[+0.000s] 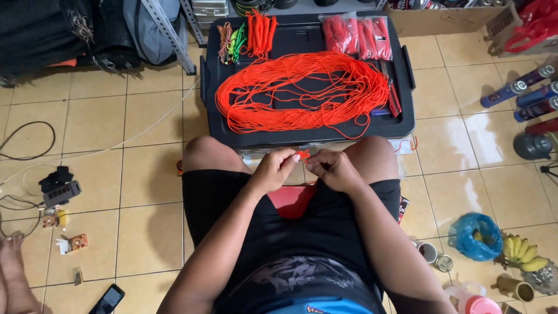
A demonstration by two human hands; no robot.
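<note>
The person sits on the tiled floor (145, 174) with knees apart, both hands raised between them just in front of a black bin lid (407, 125). The left hand (272, 170) and the right hand (332, 170) meet at a short bit of orange cord (303, 154), the fingers of each pinched on it from either side, thumbs and forefingers nearly touching. A large loose coil of cord (302, 93) in the same orange lies spread over the lid, well beyond the hands. At the lid's far edge sit a row of orange bundles (261, 32), a small mixed-colour bundle (231, 40) to their left, and two clear bags of red cord (357, 36) to their right. A red piece (290, 200) shows between the thighs, under the hands. On the floor to the right stand blue spray cans (526, 93), a blue bag (476, 235), bananas (523, 253) and a mug (428, 252). To the left lie a black cable (29, 142), a dark charger (61, 192) and a phone (107, 299).
</note>
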